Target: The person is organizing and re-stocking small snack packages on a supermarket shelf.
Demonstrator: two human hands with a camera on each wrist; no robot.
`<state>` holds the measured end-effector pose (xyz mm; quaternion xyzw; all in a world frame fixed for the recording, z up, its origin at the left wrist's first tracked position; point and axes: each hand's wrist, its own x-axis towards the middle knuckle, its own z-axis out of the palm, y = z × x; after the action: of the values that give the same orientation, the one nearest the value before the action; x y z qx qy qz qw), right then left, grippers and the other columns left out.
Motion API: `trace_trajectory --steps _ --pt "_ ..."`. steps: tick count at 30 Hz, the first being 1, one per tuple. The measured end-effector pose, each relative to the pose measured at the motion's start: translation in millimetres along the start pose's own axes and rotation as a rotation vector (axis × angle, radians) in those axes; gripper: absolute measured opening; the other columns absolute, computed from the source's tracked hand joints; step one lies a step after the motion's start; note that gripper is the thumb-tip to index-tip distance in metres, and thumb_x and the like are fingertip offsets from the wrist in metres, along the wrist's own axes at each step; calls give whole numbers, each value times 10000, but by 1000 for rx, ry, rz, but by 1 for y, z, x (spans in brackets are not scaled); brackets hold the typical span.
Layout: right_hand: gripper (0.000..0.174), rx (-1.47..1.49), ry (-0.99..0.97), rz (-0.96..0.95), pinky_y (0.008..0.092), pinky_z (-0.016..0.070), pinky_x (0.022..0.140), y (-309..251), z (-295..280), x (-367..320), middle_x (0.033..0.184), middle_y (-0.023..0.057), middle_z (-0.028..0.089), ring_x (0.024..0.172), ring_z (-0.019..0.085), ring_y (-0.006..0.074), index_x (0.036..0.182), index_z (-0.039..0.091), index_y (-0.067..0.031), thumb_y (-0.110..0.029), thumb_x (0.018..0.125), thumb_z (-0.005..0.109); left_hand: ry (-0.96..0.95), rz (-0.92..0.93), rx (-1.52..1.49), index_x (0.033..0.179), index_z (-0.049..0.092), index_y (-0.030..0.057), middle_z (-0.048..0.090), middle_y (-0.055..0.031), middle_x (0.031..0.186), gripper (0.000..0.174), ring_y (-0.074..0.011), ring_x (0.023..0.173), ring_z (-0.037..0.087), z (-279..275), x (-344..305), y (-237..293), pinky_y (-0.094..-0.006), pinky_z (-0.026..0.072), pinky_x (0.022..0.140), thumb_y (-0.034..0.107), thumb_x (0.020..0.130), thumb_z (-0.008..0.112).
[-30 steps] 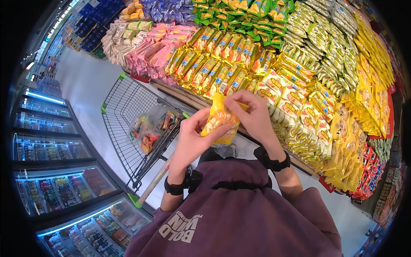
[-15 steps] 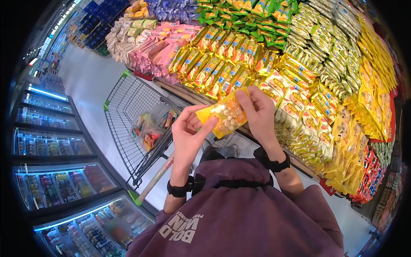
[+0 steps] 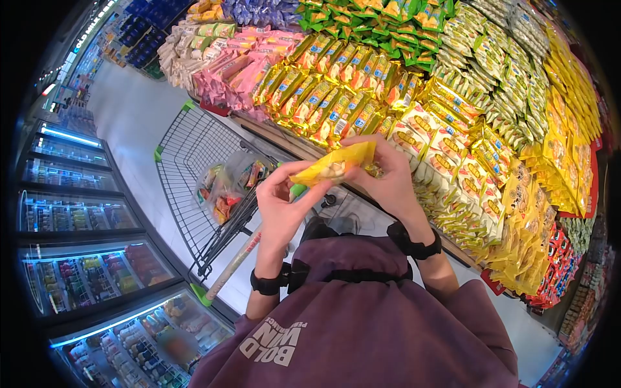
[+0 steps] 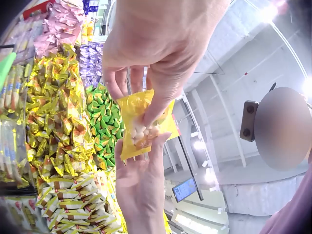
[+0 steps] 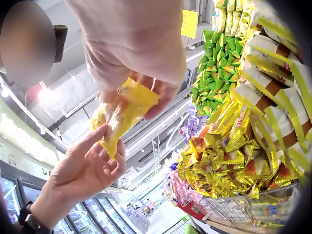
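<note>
A yellow snack bag (image 3: 336, 163), with a clear window showing pale round pieces, is held up between both hands. My left hand (image 3: 283, 202) pinches one end between thumb and fingers. At the other end, my right hand (image 3: 388, 181) grips the bag with the thumb on the near side and the fingers behind. In the left wrist view the bag (image 4: 141, 124) shows its window, with both thumbs lying on its face. The right wrist view has the bag (image 5: 127, 114) creased and tilted under the right palm.
Beyond the hands is a display heaped with gold-wrapped snacks (image 3: 323, 107), pink packs (image 3: 242, 68), green packs (image 3: 394, 26) and white-and-yellow packs (image 3: 446, 155). A wire shopping cart (image 3: 178, 165) at left holds a clear bag of items (image 3: 226, 187). Glass-door freezers (image 3: 97, 271) line the far left.
The yellow bag has turned from showing its front to lying nearly edge-on, tipped away in the head view. Both hands have kept hold of it throughout.
</note>
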<state>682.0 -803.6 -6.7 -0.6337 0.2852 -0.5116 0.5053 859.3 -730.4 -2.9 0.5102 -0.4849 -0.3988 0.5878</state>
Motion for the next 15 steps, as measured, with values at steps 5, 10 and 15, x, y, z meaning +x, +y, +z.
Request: trace_trajectory --steps 5,10,15 --pt "315 -127 -203 -135 330 482 918 8 -11 5 1067 30 722 1009 646 198 1046 720 -81 -5 746 782 -95 276 124 953 719 6 726 -113 1041 271 -225 1008 658 -10 11 -2 -341 496 914 -75 704 787" --pt "319 -122 -222 -201 358 478 946 7 -11 6 1077 32 723 1030 637 226 990 722 -91 32 701 776 -101 381 218 836 754 42 749 -91 1002 202 -243 1006 666 -8 13 1 -349 493 904 -54 664 799" --pt "280 -128 -226 -199 360 483 943 7 -10 6 1087 32 722 1043 630 229 943 714 -87 32 699 780 -89 409 254 809 762 59 752 -83 988 186 -242 1008 669 -9 11 1 -352 502 891 -33 655 811"
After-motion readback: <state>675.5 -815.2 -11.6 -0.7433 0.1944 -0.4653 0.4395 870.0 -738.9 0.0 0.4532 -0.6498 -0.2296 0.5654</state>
